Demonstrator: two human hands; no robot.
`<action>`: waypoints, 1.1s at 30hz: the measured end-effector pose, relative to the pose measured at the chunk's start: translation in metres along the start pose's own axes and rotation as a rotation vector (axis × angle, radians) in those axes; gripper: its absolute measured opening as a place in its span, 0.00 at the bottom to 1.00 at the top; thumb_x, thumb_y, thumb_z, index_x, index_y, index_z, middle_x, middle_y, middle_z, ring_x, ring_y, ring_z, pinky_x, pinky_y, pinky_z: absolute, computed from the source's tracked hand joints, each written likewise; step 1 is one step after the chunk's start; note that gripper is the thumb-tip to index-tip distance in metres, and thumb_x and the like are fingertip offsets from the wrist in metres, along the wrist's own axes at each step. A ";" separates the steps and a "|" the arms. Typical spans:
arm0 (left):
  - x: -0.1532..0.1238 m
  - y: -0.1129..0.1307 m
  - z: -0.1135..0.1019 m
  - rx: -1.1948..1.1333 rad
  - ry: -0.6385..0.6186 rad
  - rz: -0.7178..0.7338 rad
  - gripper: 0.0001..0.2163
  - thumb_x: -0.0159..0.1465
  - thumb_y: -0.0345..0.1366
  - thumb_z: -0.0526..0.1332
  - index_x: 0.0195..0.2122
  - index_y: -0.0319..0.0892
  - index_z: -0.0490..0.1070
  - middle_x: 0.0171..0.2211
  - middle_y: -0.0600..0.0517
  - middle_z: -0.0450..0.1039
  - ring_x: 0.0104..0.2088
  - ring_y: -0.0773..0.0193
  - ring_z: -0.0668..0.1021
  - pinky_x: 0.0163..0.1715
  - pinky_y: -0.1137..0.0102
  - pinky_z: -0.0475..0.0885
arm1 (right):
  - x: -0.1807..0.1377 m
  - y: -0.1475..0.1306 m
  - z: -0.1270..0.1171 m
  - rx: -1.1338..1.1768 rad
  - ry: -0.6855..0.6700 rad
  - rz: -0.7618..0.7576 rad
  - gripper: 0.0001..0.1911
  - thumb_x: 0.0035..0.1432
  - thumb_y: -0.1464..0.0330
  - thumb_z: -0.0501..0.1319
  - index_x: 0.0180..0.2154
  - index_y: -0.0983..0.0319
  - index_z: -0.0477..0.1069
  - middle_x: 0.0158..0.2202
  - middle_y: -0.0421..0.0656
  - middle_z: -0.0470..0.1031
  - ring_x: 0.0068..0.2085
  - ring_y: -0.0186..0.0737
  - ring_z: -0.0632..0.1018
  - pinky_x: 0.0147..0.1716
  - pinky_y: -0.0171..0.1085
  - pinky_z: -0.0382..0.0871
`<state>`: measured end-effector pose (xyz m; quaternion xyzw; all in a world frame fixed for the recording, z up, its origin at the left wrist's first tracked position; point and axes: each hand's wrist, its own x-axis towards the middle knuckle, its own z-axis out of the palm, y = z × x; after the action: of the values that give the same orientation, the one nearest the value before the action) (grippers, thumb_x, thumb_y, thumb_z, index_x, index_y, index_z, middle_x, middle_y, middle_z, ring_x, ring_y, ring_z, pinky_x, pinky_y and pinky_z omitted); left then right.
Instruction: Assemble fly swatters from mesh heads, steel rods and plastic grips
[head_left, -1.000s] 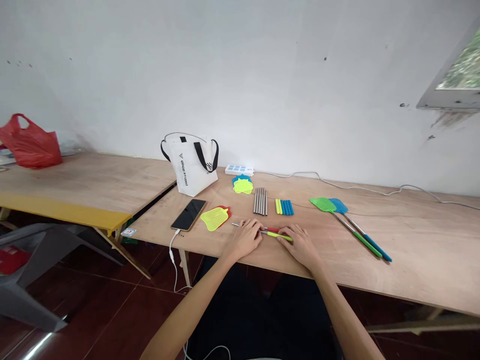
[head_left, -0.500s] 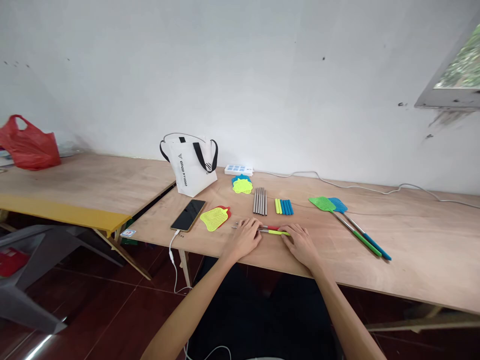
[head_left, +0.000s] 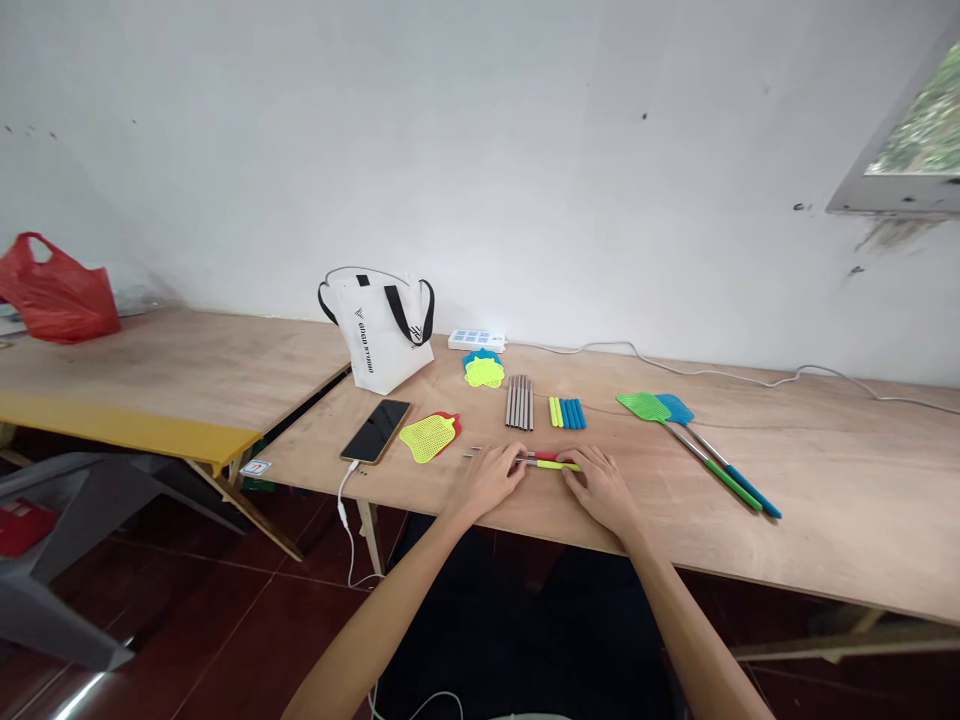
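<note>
Two thin metal rods lie side by side near the table's front edge, one with a yellow grip [head_left: 553,464], the other with a red grip [head_left: 544,455]. My left hand [head_left: 487,480] is curled over the metal part of the rods, its palm hiding their middle. With thumb and fingers bent, my right hand [head_left: 600,486] holds the grip end and covers its tip. Beyond the hands are a bundle of bare metal rods [head_left: 519,404] and a row of yellow and blue grips [head_left: 567,413]. A yellow swatter head [head_left: 428,438] overlaps a red swatter head [head_left: 456,424] on the left.
Green [head_left: 712,475] and blue [head_left: 739,480] fly swatters lie at right. Yellow flower-shaped heads [head_left: 484,373] sit before a white power strip [head_left: 476,340]. A phone [head_left: 376,431] on a cable and a white bag [head_left: 390,345] stand left. A grey cord [head_left: 697,372] trails along the wall.
My left fingers have settled slightly lower and flatter over the rods. My right hand stays at the grip end, and the other things lie where they were.
</note>
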<state>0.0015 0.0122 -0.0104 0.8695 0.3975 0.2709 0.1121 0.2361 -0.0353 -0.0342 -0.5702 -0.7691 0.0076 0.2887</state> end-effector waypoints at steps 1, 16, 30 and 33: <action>0.000 0.000 0.000 -0.001 -0.002 0.003 0.04 0.70 0.32 0.57 0.42 0.47 0.70 0.36 0.54 0.76 0.39 0.58 0.78 0.42 0.65 0.70 | 0.000 0.000 0.000 0.006 -0.004 0.000 0.11 0.70 0.65 0.52 0.47 0.53 0.72 0.50 0.43 0.78 0.51 0.46 0.75 0.52 0.48 0.64; 0.001 -0.002 0.003 0.086 0.033 0.027 0.05 0.70 0.32 0.57 0.41 0.45 0.73 0.44 0.51 0.73 0.46 0.57 0.75 0.49 0.60 0.68 | -0.001 -0.003 -0.001 -0.039 -0.007 -0.012 0.10 0.68 0.67 0.53 0.47 0.54 0.71 0.49 0.43 0.77 0.51 0.44 0.76 0.51 0.45 0.64; -0.001 -0.004 0.003 0.130 -0.025 0.015 0.05 0.70 0.30 0.55 0.44 0.45 0.67 0.45 0.51 0.75 0.49 0.56 0.75 0.52 0.60 0.64 | -0.002 0.006 0.006 0.066 0.068 0.067 0.19 0.54 0.76 0.51 0.48 0.58 0.63 0.51 0.47 0.76 0.55 0.47 0.74 0.55 0.48 0.63; 0.000 -0.004 0.003 0.135 -0.034 0.010 0.04 0.70 0.30 0.55 0.42 0.46 0.66 0.44 0.52 0.75 0.48 0.57 0.75 0.52 0.60 0.64 | -0.002 0.010 0.006 0.062 0.133 0.122 0.17 0.55 0.76 0.50 0.45 0.58 0.65 0.49 0.47 0.76 0.52 0.48 0.75 0.52 0.48 0.65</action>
<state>0.0003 0.0147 -0.0146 0.8814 0.4088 0.2292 0.0587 0.2427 -0.0316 -0.0440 -0.6059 -0.7116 0.0112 0.3555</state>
